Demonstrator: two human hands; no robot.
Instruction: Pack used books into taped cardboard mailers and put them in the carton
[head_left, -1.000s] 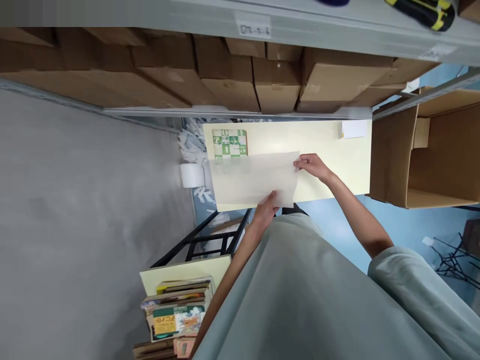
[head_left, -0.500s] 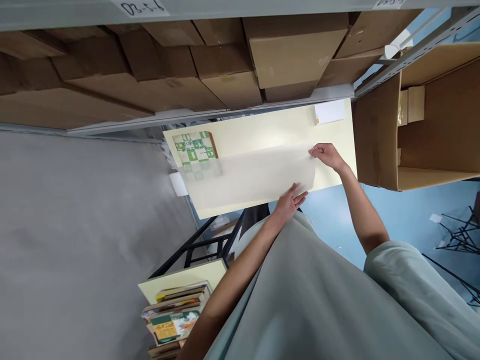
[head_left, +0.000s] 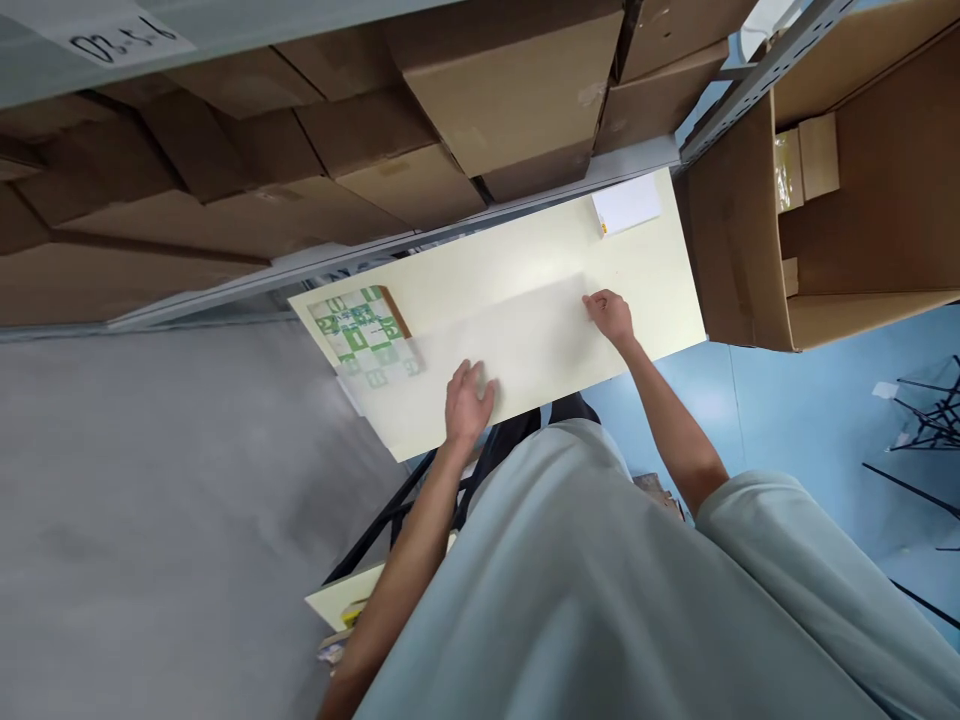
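Observation:
A translucent sheet [head_left: 517, 345] lies flat on the pale yellow table [head_left: 660, 280]. Its left end covers part of a green-and-white patterned book [head_left: 352, 325]. My left hand [head_left: 469, 400] rests open on the sheet near the table's front edge, fingers spread. My right hand [head_left: 611, 315] presses the sheet's right corner with curled fingertips.
A white pad [head_left: 626, 205] lies at the table's far right corner. Cardboard boxes [head_left: 487, 90] fill the shelf behind the table. An open carton [head_left: 825, 200] stands to the right. A lower yellow table [head_left: 341, 600] and black frame show beside my arm.
The sheet went from held above the table to lying flat on it, over the book's edge. My left hand slid left along it and flattened. The view tilted.

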